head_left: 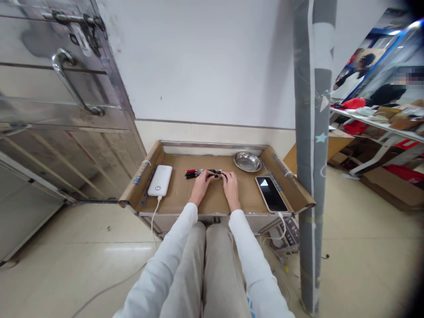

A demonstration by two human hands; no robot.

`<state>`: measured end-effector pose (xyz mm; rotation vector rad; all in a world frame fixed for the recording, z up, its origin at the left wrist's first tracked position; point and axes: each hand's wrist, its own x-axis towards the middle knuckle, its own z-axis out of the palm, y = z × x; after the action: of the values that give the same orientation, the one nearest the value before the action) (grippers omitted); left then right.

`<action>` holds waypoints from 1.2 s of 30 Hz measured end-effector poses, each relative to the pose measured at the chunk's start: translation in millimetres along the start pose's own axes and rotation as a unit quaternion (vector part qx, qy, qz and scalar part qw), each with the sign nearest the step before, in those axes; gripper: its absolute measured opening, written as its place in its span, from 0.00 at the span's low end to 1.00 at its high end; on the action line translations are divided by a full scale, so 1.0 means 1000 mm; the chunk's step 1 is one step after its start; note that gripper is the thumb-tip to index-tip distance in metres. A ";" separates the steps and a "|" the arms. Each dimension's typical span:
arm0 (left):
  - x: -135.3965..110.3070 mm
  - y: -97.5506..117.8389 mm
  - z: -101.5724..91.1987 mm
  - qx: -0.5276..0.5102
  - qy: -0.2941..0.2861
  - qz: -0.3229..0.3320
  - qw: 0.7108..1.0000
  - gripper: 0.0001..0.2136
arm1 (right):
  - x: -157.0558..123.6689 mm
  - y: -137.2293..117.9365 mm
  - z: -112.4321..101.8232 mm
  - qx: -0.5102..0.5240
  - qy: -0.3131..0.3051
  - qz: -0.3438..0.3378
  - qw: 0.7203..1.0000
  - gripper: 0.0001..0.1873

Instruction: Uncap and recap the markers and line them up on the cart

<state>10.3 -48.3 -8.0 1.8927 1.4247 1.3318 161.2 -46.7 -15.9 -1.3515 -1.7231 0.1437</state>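
Several marker pens (198,172), red and black, lie in a row at the middle of a cardboard-lined metal tray table (175,198). My left hand (201,185) rests on the cardboard with its fingers curled over the right end of the pens. Beside it, my right hand (230,186) has its fingertips closed on a dark pen (220,176) between the two hands. Both sleeves are white.
A white power bank (160,180) with a cable lies at the left, a steel bowl (247,161) at the back right, a phone (271,194) at the right. A grey padded pillar (311,154) stands right of the table; a steel cabinet door (59,88) at left. People work far right.
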 end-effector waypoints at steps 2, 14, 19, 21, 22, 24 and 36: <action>0.000 -0.001 0.002 0.065 -0.028 0.012 0.997 0.03 | 0.000 -0.002 0.000 -0.001 -0.013 -0.014 1.000 0.17; 0.001 -0.010 0.011 0.222 0.034 0.089 0.970 0.11 | -0.001 0.001 0.007 -0.031 -0.087 -0.074 0.993 0.13; -0.004 -0.012 0.012 0.236 -0.006 0.120 0.964 0.06 | 0.001 0.000 0.006 -0.099 -0.087 -0.087 0.987 0.13; -0.003 -0.012 0.013 0.247 -0.012 0.114 0.962 0.05 | 0.002 0.000 0.006 -0.128 -0.083 -0.079 0.985 0.12; -0.002 -0.012 0.013 0.253 -0.011 0.108 0.961 0.05 | 0.002 0.000 0.007 -0.140 -0.080 -0.072 0.984 0.12; 0.000 -0.011 0.013 0.265 -0.001 0.096 0.959 0.05 | 0.003 0.000 0.007 -0.161 -0.076 -0.058 0.982 0.12; -0.010 0.004 0.007 0.395 0.034 0.024 0.918 0.11 | -0.001 -0.006 0.003 -0.183 -0.097 -0.049 0.977 0.13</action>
<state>18.0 -56.9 -12.6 2.3723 2.1917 0.8953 154.9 -48.6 -14.1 -1.5524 -2.0497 -0.1090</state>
